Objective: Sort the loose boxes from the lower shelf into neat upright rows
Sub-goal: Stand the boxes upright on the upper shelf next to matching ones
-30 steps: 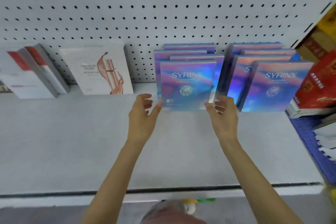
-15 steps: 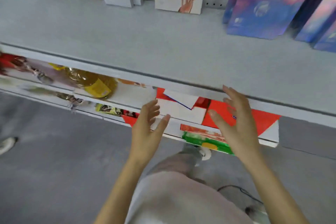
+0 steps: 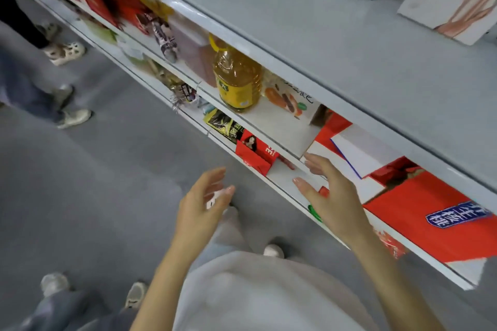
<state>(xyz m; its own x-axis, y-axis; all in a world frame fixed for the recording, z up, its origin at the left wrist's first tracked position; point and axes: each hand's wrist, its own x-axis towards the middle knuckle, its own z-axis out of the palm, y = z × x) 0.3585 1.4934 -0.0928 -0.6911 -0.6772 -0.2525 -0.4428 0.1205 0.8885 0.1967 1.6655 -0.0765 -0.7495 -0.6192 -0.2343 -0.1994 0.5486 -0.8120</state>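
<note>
**Two empty hands at the lower shelf**

Both your hands are open and hold nothing. Your left hand [image 3: 200, 207] hangs over the floor in front of the shelving. Your right hand [image 3: 333, 196] reaches over the rim of the lower shelf [image 3: 454, 269], fingers spread. The loose boxes lie flat and jumbled there: a large red box [image 3: 430, 212] with a blue label, and a white box [image 3: 365, 150] askew behind it. You seem to be at the pick-up step. Next you'll likely need to grip one box by its edges and draw it out without dragging its neighbours.
</note>
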